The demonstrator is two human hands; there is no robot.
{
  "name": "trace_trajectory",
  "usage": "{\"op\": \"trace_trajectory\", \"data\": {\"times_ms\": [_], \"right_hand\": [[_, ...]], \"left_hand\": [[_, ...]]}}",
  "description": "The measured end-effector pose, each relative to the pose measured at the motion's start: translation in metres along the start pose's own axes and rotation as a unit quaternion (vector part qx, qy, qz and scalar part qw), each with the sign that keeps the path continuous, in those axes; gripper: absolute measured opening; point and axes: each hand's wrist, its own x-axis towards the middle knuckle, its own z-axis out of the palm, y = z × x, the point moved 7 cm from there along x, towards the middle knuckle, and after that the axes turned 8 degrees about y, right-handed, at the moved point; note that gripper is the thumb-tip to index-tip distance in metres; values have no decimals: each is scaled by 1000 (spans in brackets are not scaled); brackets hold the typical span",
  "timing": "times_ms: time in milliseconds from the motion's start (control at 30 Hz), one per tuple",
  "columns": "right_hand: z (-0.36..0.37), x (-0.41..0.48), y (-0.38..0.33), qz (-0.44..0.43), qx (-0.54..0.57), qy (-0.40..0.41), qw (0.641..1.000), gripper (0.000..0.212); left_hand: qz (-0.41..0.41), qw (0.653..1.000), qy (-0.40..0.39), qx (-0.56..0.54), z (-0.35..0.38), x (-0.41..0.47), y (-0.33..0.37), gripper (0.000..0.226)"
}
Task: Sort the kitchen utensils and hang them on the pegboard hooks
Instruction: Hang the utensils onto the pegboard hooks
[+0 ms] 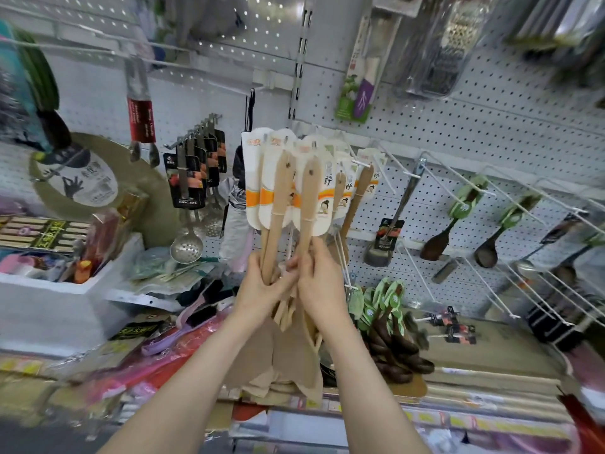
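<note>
both hands, left hand (258,290) and right hand (319,283), grasp a bunch of light wooden spatulas with white paper cards (281,204) before the white pegboard (458,132).

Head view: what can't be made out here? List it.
1. Wooden spatulas: the count is unclear. Their cards overlap, and the left hand and right hand cover the handles.
2. Whether the cards sit on a hook: the card tops hide it.
3. Grater pack, top right: blurred, label unreadable.
4. Teal item: cut off by the left edge.
</note>
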Motion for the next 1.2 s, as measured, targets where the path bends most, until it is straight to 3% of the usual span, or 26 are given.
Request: {"op": "trace_trajectory", "data": {"times_ms": [67,233,333,500,867,1200], "right_hand": [[-4,-6,9,22,57,12,998,10],[-14,-23,40,75,124,38,989,9],[-19,-33,66,107,125,53,985,16],[-33,-42,119,232,103,110,961,21],[-16,13,121,239,88,36,966,26],[-11,43,130,236,118,29,964,18]], "left_hand": [[-11,998,-17,-67,-5,-1,0,47],[40,994,-5,-105,-11,-3,13,13],[52,993,15,-100,-18,0,13,14],[44,995,47,-81,-30,7,-1,18],[43,989,33,-141,-19,20,5,16],[62,987,45,-142,-11,38,9,17]]}}
